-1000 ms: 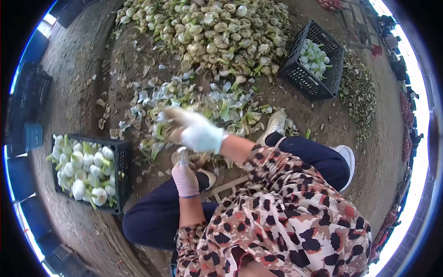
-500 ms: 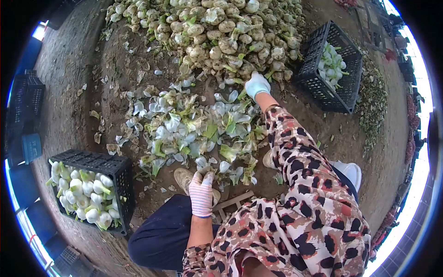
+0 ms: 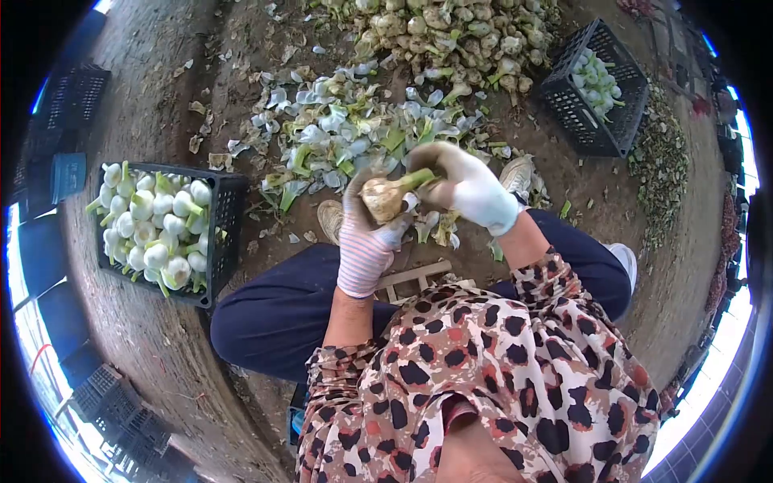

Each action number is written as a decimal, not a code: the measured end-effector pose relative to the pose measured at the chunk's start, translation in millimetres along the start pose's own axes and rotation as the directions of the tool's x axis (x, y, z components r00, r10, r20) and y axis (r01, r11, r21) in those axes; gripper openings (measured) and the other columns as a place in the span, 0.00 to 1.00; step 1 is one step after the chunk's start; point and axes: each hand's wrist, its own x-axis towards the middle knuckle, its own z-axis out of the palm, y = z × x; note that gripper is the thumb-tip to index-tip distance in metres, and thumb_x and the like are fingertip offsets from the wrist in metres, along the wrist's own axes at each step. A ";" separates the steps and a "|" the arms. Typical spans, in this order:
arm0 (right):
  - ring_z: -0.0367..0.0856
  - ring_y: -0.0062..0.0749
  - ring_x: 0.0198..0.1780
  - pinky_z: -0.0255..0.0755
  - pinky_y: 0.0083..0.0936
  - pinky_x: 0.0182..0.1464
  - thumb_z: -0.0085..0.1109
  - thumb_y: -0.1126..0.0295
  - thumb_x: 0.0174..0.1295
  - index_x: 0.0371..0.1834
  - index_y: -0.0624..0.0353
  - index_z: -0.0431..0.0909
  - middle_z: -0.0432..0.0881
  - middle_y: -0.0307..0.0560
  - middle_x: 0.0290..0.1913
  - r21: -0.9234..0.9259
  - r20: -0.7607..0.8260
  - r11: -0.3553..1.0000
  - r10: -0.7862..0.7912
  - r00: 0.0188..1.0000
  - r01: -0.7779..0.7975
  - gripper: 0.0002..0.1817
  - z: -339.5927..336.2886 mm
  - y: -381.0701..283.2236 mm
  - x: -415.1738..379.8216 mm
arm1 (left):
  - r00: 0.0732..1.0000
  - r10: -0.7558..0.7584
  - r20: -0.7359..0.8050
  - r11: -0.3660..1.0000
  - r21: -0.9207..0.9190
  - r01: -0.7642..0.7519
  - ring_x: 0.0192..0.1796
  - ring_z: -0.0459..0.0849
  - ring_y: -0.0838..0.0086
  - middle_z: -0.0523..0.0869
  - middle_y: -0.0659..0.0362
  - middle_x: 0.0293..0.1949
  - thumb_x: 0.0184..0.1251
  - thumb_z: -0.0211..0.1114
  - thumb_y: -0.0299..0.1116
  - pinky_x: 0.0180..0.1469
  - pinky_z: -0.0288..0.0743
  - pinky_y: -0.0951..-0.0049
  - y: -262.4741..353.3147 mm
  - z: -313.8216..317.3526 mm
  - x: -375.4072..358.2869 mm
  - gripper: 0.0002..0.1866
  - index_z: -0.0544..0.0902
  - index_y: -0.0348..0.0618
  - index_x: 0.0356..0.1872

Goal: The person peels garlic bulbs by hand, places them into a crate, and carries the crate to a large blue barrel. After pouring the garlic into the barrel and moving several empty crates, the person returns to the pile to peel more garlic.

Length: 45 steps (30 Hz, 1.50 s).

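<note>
Both hands wear gloves and meet in front of my body. My left hand, in a striped glove, is wrapped round a brownish garlic bulb that has a green stem. The stem points right, and my right hand, in a white glove with dirty fingers, pinches it near its end. Under and beyond the hands lies a heap of white and green peelings on the ground. A large pile of unpeeled, soil-covered bulbs stands at the top.
A black crate of cleaned white bulbs is at the left. Another black crate with white bulbs stands at the upper right. A low wooden stool frame sits between my legs. Crates and a blue container line the left edge.
My right hand has come back from the pile to my left hand, and a bulb is now held between them. The view has shifted, with the crates and pile higher in it.
</note>
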 end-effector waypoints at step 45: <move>0.78 0.21 0.45 0.74 0.22 0.50 0.54 0.80 0.65 0.55 0.63 0.76 0.82 0.40 0.44 0.228 -0.236 0.969 -0.042 0.971 0.097 0.15 51.8 -15.7 -51.9 | 0.988 0.074 0.139 0.996 0.034 -0.080 0.53 0.84 0.68 0.84 0.51 0.52 0.47 0.78 0.38 0.57 0.79 0.69 37.5 3.9 -51.3 0.43 0.71 0.29 0.66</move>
